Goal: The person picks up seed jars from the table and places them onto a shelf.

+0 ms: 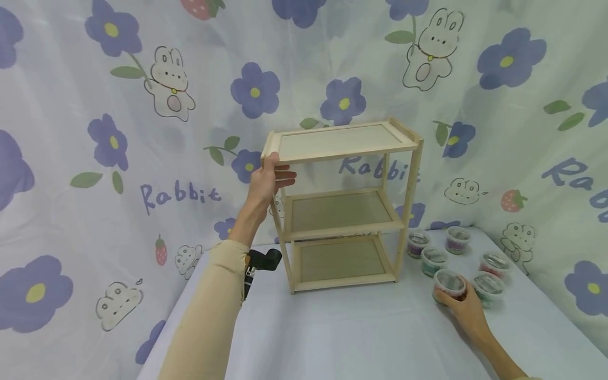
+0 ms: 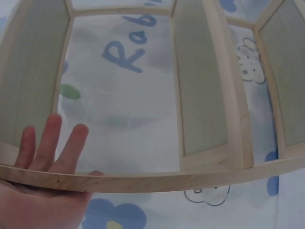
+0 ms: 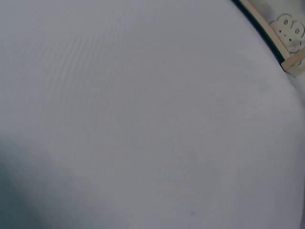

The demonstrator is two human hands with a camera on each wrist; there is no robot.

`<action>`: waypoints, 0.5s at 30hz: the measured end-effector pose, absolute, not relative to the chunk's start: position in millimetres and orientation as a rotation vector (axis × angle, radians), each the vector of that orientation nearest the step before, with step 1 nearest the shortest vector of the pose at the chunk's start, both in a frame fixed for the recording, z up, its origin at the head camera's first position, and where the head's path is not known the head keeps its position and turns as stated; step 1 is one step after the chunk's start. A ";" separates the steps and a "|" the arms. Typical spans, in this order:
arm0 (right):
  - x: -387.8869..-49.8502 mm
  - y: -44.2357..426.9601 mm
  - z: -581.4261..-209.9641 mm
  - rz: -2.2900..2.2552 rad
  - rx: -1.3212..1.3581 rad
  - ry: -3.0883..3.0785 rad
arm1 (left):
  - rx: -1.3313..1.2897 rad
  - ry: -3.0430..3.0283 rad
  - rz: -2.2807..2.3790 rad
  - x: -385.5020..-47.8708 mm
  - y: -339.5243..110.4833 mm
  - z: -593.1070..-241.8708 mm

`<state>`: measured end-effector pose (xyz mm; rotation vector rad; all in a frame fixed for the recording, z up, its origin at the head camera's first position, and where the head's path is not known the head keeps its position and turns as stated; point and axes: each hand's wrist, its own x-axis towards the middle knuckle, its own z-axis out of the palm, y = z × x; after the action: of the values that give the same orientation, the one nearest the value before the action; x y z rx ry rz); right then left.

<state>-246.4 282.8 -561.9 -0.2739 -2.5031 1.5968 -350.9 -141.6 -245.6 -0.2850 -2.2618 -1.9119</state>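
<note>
Person w/ L hand [image 1: 266,182] on wooden rack [image 1: 339,141], R hand [image 1: 467,311] gripping clear-lidded tub [image 1: 449,281]
L hand's at rack's upper L front post, fingers [image 2: 48,143] straight & spread, post across palm; R thumb & fingers curl round tub's sides, can't tell exact finger spacing. Rack, 3 tiers, stands upright on white cloth [image 1: 342,332], in front of rabbit-print curtain [image 1: 199,148]. Held tub sits R of rack, near side of cluster; 5 other tubs [image 1: 489,287] close by (red, green, purple contents), green one nearest on its R; can't tell if held tub's lifted or touching cloth
</note>
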 end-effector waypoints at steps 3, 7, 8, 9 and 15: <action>-244.1 282.7 -562.0 1.596 -0.277 -2.494 | -0.285 -2.263 -1.902 -351.1 -141.8 -245.5; -239.9 282.9 -563.4 1.589 -0.288 -2.495 | -0.276 -2.262 -1.908 -351.5 -141.0 -245.4; -238.9 282.9 -563.3 1.587 -0.290 -2.501 | -0.271 -2.261 -1.912 -351.5 -140.9 -245.4; -238.0 282.5 -563.1 1.585 -0.297 -2.507 | -0.269 -2.260 -1.914 -351.4 -140.7 -245.5; -232.6 276.9 -556.5 1.601 -0.293 -2.519 | -0.244 -2.283 -1.899 -350.7 -141.6 -246.5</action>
<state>-232.6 276.9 -556.5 -0.2927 -2.5185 1.6014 -350.7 -141.6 -246.5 -0.2437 -2.2831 -1.8989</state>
